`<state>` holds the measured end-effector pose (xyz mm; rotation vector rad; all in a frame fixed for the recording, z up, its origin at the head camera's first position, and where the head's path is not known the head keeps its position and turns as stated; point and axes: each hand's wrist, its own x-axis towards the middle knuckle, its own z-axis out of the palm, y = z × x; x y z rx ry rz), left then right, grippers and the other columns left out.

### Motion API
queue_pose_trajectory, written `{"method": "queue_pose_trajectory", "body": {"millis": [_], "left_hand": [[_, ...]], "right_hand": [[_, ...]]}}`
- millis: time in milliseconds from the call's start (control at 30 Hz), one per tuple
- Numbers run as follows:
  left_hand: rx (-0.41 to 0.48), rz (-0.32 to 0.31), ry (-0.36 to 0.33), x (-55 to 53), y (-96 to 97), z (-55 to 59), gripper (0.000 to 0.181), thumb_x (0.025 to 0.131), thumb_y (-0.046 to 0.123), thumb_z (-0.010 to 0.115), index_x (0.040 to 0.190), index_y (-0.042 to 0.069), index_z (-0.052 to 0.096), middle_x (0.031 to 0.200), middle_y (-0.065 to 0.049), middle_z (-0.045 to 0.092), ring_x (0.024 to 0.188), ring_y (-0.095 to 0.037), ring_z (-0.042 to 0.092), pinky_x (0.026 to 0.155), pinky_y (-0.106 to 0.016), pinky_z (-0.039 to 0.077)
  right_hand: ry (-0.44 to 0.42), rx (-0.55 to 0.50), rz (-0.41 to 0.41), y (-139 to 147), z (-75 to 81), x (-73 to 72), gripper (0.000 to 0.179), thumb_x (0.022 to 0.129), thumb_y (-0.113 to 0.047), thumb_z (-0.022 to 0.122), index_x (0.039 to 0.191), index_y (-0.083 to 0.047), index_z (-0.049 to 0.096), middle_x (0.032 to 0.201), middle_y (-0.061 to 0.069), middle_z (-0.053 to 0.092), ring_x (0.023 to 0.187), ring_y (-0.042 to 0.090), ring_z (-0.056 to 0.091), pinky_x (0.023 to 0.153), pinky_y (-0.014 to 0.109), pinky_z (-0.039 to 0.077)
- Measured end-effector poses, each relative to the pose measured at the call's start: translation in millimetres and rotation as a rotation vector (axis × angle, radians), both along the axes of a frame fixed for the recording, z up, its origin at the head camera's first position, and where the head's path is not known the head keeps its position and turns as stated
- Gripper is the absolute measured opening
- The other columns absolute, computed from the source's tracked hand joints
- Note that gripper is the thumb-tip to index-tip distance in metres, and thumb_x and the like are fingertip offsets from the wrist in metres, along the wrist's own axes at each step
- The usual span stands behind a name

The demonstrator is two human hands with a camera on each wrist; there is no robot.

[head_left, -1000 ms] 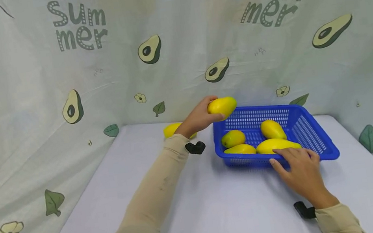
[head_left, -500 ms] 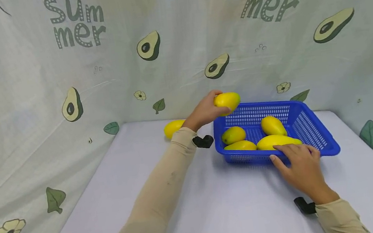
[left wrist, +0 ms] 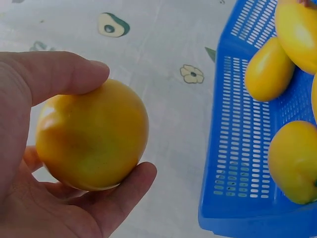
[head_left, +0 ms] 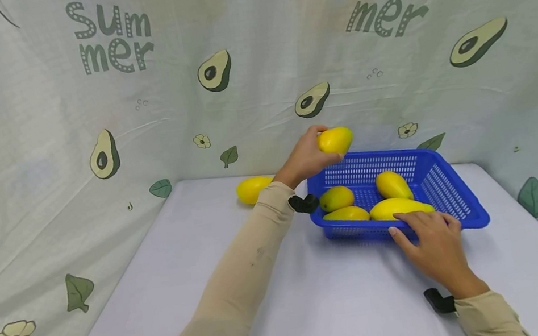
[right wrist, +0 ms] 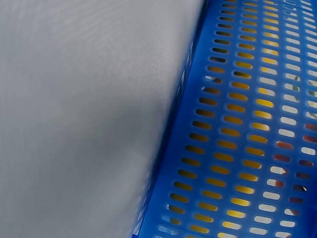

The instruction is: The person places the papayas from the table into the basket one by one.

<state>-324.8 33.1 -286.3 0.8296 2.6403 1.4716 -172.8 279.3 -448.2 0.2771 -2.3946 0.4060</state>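
My left hand [head_left: 306, 157] grips a yellow mango [head_left: 336, 140] in the air above the far left corner of the blue plastic basket [head_left: 350, 232]. In the left wrist view, thumb and fingers wrap around this mango [left wrist: 94, 134], left of the basket [left wrist: 240, 208]. Inside the basket lie several mangoes, among them one at the back [head_left: 393, 185] and a longer one [head_left: 393, 208] at the front. My right hand [head_left: 438, 250] holds the basket's front rim, fingers over it and thumb outside. The right wrist view shows only the slotted basket wall [right wrist: 225, 129] and tabletop.
Another yellow mango [head_left: 253, 189] lies on the white tabletop [head_left: 287, 297], left of the basket and partly behind my left wrist. A printed cloth [head_left: 256, 78] with avocado patterns hangs behind and beside the table.
My left hand has moved right and slightly up with the mango, toward the basket, uncovering more of the mango on the table. The right hand stays at the basket rim.
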Motion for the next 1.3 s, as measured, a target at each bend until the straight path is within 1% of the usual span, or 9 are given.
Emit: {"method": "queue_pose_trajectory", "body": {"millis": [267,400,533,733,933,1133,1300], "left_hand": [[-0.052,0.019,0.023,-1.1,10.7,11.0,0.077,0.085,0.024,0.081,0.147,0.009,0.038,0.126,-0.006,0.052,0.099,-0.018,0.057,0.079,-0.024,0.052],[-0.072,0.035,0.029,-0.6,19.4,13.5,0.078,0.084,0.026,0.082,0.146,0.009,0.039,0.125,-0.005,0.052,0.098,-0.017,0.057,0.078,-0.022,0.052],[-0.081,0.068,0.028,0.1,28.5,14.1,0.078,0.084,0.028,0.082,0.146,0.010,0.039,0.124,-0.006,0.052,0.097,-0.016,0.056,0.077,-0.021,0.052],[-0.081,0.105,0.010,1.0,39.2,12.6,0.077,0.084,0.030,0.082,0.145,0.012,0.040,0.121,-0.006,0.052,0.094,-0.016,0.056,0.075,-0.022,0.052],[-0.071,0.112,0.029,-0.2,45.1,11.3,0.075,0.085,0.032,0.081,0.144,0.012,0.041,0.119,-0.005,0.052,0.094,-0.017,0.056,0.075,-0.023,0.052],[-0.064,0.097,0.012,2.4,49.3,1.6,0.077,0.086,0.033,0.080,0.147,0.011,0.039,0.121,-0.005,0.053,0.094,-0.016,0.057,0.074,-0.022,0.052],[-0.025,0.101,0.034,3.4,54.7,-3.6,0.076,0.086,0.035,0.080,0.146,0.011,0.041,0.122,-0.006,0.053,0.094,-0.017,0.056,0.074,-0.024,0.052]], "right_hand": [[0.008,-0.009,0.004,-0.6,-0.2,-1.5,0.038,0.088,-0.027,0.073,0.118,-0.004,0.068,0.113,0.021,0.067,0.109,0.045,0.052,0.094,0.063,0.025],[0.005,-0.011,0.005,-0.2,-0.6,-1.2,0.038,0.088,-0.027,0.073,0.119,-0.005,0.068,0.114,0.021,0.067,0.108,0.044,0.052,0.094,0.064,0.025],[0.003,-0.009,0.001,0.3,-0.6,-0.2,0.039,0.088,-0.027,0.073,0.119,-0.005,0.068,0.114,0.022,0.066,0.108,0.045,0.052,0.094,0.064,0.025],[-0.006,-0.012,-0.004,0.4,-0.6,0.6,0.038,0.089,-0.028,0.072,0.119,-0.005,0.068,0.115,0.022,0.066,0.108,0.045,0.052,0.093,0.065,0.025],[-0.001,-0.013,0.006,-0.5,1.0,-2.6,0.038,0.090,-0.028,0.071,0.120,-0.005,0.068,0.115,0.021,0.066,0.110,0.044,0.052,0.094,0.064,0.025],[-0.011,-0.006,0.000,-0.5,-2.1,0.9,0.038,0.089,-0.028,0.073,0.119,-0.005,0.069,0.113,0.020,0.067,0.109,0.044,0.052,0.094,0.064,0.026],[0.005,-0.008,-0.001,0.8,-0.7,1.4,0.038,0.089,-0.028,0.072,0.119,-0.005,0.068,0.114,0.020,0.067,0.109,0.043,0.052,0.095,0.063,0.026]]}}
